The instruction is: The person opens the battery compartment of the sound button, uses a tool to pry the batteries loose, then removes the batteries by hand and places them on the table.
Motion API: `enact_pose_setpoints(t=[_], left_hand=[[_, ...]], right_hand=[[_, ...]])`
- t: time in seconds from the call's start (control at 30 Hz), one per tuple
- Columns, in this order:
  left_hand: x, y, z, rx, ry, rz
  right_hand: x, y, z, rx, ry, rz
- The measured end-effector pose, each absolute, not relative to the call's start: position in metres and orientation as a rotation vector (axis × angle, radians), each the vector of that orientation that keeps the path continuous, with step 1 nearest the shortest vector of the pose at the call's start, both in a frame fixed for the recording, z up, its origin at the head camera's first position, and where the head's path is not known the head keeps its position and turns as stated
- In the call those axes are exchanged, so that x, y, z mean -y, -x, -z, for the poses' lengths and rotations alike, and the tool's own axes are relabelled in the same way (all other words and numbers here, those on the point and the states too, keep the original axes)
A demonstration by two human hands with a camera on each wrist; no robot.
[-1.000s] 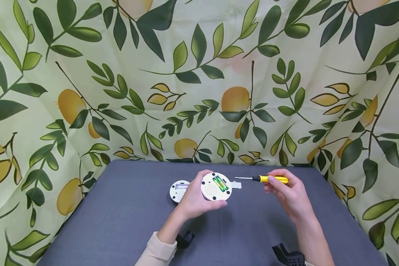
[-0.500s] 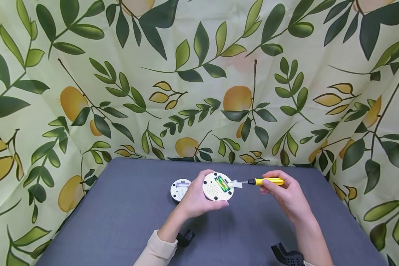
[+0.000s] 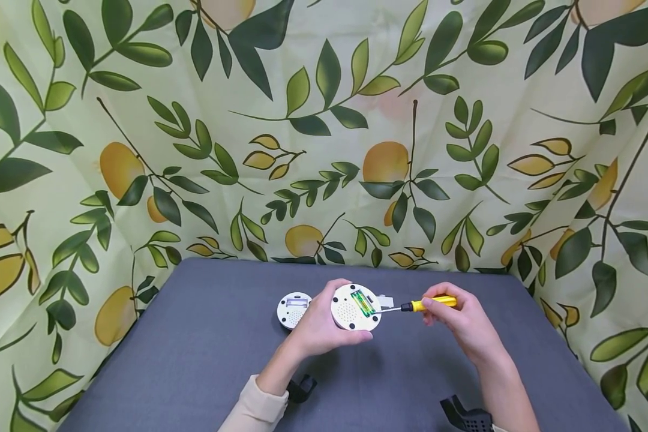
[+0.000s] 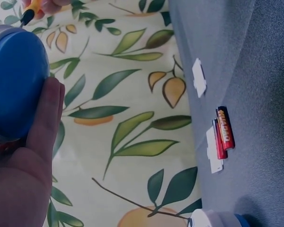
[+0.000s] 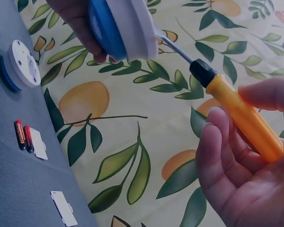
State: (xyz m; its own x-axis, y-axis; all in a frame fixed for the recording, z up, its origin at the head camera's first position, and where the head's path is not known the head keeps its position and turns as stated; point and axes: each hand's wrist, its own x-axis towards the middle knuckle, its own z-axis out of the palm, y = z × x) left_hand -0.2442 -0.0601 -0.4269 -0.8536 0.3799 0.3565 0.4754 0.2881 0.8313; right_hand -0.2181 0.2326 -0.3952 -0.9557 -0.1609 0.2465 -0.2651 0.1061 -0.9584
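Note:
My left hand (image 3: 317, 324) grips a round white-and-blue battery-powered device (image 3: 345, 311) by its edge. Its white underside faces up toward the head camera, and green batteries (image 3: 363, 303) sit in its uncovered compartment. The blue side (image 4: 20, 80) shows in the left wrist view. In my right hand (image 3: 459, 312), a screwdriver with a yellow handle (image 3: 434, 303) is held between thumb and fingers. Its metal shaft points left, the tip right at the lower end of the batteries. From the right wrist camera, the shaft (image 5: 174, 46) meets the device's white face, its tip hidden.
A second such device (image 3: 293, 309) lies on the grey table (image 3: 221, 360), its compartment bare of batteries. Two red batteries (image 5: 23, 135) and two white covers, one beside them (image 5: 39, 144) and one apart (image 5: 64, 208), lie behind the held device. Leaf-patterned cloth (image 3: 324, 150) encloses the table.
The screwdriver has moved left and slightly down, its tip coming from beside the device to the batteries' lower end. The held device has shifted slightly right and down.

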Motion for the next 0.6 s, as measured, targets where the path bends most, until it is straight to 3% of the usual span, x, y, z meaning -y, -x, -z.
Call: enact_pose_setpoints(t=[0.6], left_hand=[[0.0571, 0.2466, 0.432, 2.491, 0.947, 1.595]], right_hand=[[-0.2383, 0.2154, 0.3907, 2.468, -0.431, -1.829]])
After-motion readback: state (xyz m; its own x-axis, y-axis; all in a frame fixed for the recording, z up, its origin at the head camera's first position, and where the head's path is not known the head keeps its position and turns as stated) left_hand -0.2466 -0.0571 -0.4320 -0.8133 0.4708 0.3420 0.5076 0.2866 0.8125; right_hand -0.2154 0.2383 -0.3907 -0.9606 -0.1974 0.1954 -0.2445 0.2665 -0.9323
